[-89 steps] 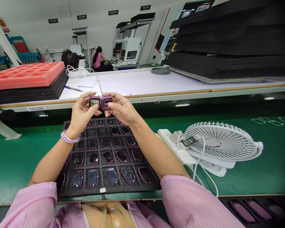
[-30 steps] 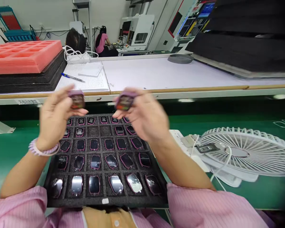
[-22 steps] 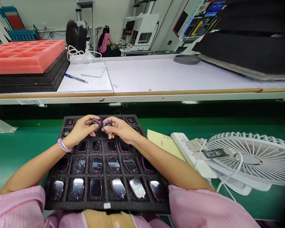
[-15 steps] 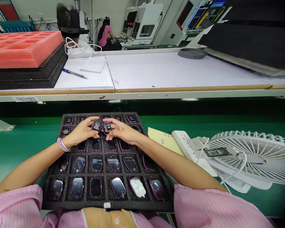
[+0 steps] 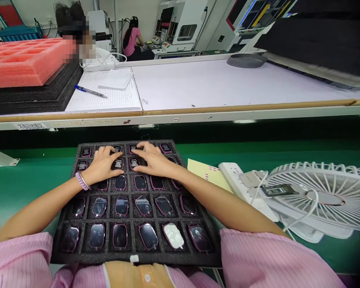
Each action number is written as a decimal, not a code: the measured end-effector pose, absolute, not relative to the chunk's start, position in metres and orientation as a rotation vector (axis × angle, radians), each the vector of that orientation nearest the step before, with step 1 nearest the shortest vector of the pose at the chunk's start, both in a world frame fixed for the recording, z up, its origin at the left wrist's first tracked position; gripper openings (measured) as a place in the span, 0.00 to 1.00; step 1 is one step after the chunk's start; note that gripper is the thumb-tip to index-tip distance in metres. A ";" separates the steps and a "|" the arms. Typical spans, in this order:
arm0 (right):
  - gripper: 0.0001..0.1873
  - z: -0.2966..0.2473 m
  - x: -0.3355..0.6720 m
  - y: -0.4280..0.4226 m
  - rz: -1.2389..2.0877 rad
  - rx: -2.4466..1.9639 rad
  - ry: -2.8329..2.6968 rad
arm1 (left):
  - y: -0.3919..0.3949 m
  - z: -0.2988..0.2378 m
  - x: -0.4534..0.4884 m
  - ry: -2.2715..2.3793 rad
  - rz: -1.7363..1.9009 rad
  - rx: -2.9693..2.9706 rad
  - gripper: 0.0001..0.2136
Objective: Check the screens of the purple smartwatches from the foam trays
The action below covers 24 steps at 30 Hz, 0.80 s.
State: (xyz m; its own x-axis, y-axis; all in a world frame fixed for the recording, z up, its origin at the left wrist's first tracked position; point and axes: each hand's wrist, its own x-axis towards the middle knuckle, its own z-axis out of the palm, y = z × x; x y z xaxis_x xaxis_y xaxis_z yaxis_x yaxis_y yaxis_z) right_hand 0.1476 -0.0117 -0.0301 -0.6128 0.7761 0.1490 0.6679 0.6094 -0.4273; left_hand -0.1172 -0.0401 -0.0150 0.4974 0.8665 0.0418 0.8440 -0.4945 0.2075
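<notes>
A black foam tray lies in front of me, its square pockets holding rows of smartwatch bodies with dark purple rims. My left hand is over the second row from the back, fingers apart around a smartwatch with lit white text that lies in its pocket. Just to the right, my right hand is spread the same way beside another lit smartwatch, also in its pocket. Several back-row watches show text too. Most nearer ones have dark screens; a front-row watch reflects white. My hands partly cover the back rows.
Right of the tray are a yellow paper, a white power strip and a white fan. A raised shelf behind carries red foam, paper sheets and a pen. Two people are beyond it.
Both hands have lowered the two lit smartwatches from above the tray into neighbouring second-row pockets. Their fingers have spread off them. A person behind the shelf has shifted left.
</notes>
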 end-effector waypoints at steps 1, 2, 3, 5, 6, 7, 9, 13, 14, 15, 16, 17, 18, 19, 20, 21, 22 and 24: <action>0.34 -0.025 0.158 -0.010 0.440 -1.175 -2.472 | -0.041 -0.011 -0.115 1.484 0.213 2.601 0.31; 0.33 -0.020 0.170 -0.008 0.405 -1.199 -2.416 | -0.041 -0.006 -0.111 1.473 0.227 2.619 0.31; 0.29 -0.014 0.184 -0.006 0.380 -1.242 -2.365 | -0.041 -0.001 -0.105 1.455 0.247 2.630 0.29; 0.20 -0.007 0.208 -0.006 0.308 -1.413 -2.344 | -0.038 0.006 -0.086 1.397 0.277 2.628 0.21; 0.17 -0.005 0.218 -0.007 0.259 -1.531 -2.373 | -0.036 0.007 -0.074 1.364 0.283 2.618 0.18; 0.15 -0.004 0.225 -0.010 0.207 -1.658 -2.417 | -0.033 0.007 -0.061 1.332 0.277 2.605 0.16; 0.16 -0.008 0.231 -0.019 0.113 -1.882 -2.506 | -0.027 0.004 -0.032 1.295 0.243 2.570 0.14; 0.16 -0.029 0.230 -0.042 -0.006 -1.964 -2.512 | -0.019 -0.012 0.011 1.294 0.203 2.469 0.13; 0.15 -0.035 0.231 -0.046 0.007 -1.905 -2.503 | -0.018 -0.015 0.018 1.299 0.221 2.445 0.13; 0.15 -0.040 0.232 -0.049 0.035 -1.840 -2.483 | -0.018 -0.017 0.022 1.306 0.246 2.420 0.13; 0.14 -0.044 0.233 -0.051 0.078 -1.797 -2.437 | -0.018 -0.018 0.025 1.311 0.276 2.391 0.13; 0.14 -0.047 0.233 -0.052 0.135 -1.756 -2.390 | -0.018 -0.018 0.026 1.310 0.307 2.359 0.12; 0.12 -0.050 0.234 -0.052 0.198 -1.727 -2.345 | -0.019 -0.016 0.026 1.295 0.337 2.329 0.12; 0.10 -0.051 0.233 -0.051 0.260 -1.705 -2.309 | -0.020 -0.013 0.024 1.267 0.365 2.298 0.11; 0.08 -0.052 0.232 -0.051 0.318 -1.686 -2.289 | -0.020 -0.009 0.022 1.226 0.394 2.267 0.11; 0.07 -0.052 0.231 -0.049 0.367 -1.666 -2.282 | -0.021 -0.003 0.018 1.180 0.426 2.231 0.11; 0.05 -0.051 0.229 -0.048 0.405 -1.650 -2.280 | -0.022 0.003 0.014 1.134 0.464 2.188 0.12; 0.05 -0.048 0.224 -0.045 0.461 -1.623 -2.255 | -0.025 0.018 0.000 1.067 0.543 2.098 0.10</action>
